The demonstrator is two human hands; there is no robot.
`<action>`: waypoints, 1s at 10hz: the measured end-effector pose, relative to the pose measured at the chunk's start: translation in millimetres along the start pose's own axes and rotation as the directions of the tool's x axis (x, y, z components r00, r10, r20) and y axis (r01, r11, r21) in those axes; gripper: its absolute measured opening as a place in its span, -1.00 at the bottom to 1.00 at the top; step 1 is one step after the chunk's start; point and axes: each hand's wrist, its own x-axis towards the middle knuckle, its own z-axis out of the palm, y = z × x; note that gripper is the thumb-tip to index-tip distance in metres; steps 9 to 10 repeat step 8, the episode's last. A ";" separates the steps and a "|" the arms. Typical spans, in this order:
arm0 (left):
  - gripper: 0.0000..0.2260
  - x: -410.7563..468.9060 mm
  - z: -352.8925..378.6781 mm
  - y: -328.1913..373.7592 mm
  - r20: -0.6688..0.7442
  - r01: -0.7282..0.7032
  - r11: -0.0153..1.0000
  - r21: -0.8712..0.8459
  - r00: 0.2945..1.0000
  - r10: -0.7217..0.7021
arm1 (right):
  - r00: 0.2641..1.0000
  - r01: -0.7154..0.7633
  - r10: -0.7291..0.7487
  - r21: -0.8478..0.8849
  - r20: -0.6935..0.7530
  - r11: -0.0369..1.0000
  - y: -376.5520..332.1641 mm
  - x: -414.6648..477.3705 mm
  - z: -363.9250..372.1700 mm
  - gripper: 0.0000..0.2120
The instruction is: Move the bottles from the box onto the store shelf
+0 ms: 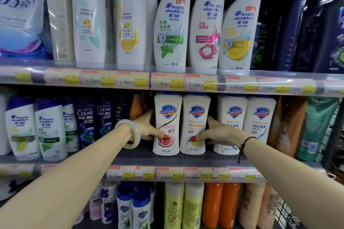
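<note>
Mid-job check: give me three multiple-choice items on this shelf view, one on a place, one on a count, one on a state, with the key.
1. Where do the two white Safeguard bottles being handled stand?
A. top shelf
B. middle shelf
C. bottom shelf

2. How many white Safeguard bottles with blue shield logos line the front of that shelf?
A. two
B. four
C. six

3. What is the left hand doing?
A. hanging free
B. gripping the pink-flower Safeguard bottle
C. touching a price tag

Key: 1 B, both stand on the grey middle shelf under the Head & Shoulders row. 2 B, the pink-flower Safeguard bottle, the yellow-label Safeguard bottle and two more to the right make four. 3 B, the left hand wraps that bottle's side, thumb on its front, while the right hand grips the yellow-label one.
</note>
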 end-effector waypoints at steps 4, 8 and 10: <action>-0.31 -23.9 15.9 2.1 -0.123 -0.066 0.986 0.152 0.989 0.085 | 0.961 0.006 -0.095 -0.322 -0.260 0.947 3.9 -23.2 17.7 -0.53; -0.46 -75.0 3.9 30.7 -0.028 -0.046 0.715 0.698 0.995 0.092 | 0.984 -0.062 -0.085 -0.745 -0.157 0.664 -32.5 -79.6 39.2 -0.79; -0.46 -75.0 3.9 30.7 -0.028 -0.046 0.715 0.698 0.995 0.092 | 0.984 -0.062 -0.085 -0.745 -0.157 0.664 -32.5 -79.6 39.2 -0.79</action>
